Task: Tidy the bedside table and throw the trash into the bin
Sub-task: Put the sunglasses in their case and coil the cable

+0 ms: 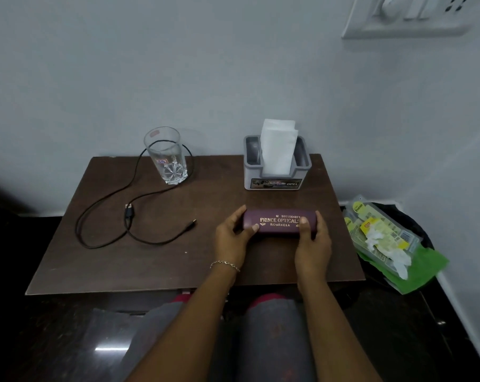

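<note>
Gripping maroon case (278,223) by both ends: left hand (232,235) curled round its left end, right hand (313,244) round its right, thumbs on the lid. Lying on or just over table (150,260), right of centre, near tissue holder (274,184) at back right. Standing at back left: glass (165,158), looped by black cable (128,213) sprawled over the left half. Beside table, right: bin (423,230) heaped with wrappers (382,232).
</note>
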Motion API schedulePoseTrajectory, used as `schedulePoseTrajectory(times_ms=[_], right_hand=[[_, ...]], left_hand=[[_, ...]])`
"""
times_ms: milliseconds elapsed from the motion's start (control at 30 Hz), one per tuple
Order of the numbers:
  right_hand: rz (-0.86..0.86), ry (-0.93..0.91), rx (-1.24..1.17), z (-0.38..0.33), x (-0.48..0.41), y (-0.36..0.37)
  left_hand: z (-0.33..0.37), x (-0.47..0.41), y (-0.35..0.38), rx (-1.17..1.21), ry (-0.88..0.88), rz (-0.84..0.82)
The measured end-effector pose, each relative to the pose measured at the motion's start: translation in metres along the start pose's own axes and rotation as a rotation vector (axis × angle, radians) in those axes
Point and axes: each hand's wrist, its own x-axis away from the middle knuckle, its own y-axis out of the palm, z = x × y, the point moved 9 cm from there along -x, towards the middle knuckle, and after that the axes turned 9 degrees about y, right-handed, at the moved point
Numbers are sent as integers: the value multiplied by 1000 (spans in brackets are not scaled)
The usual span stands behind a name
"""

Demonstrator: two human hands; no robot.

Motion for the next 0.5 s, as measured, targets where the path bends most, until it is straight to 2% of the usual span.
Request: schedulePoseTrajectory(times_ms=[100, 300, 500], right_hand=[[58, -98, 151, -7, -10, 1], [120, -160, 370, -9, -21, 6], [92, -214, 296, -17, -7, 7]], left_hand=[[-3, -6, 5, -22, -12, 14], [-1, -12, -1, -95, 1, 72], [4, -9, -9, -15, -44, 81]])
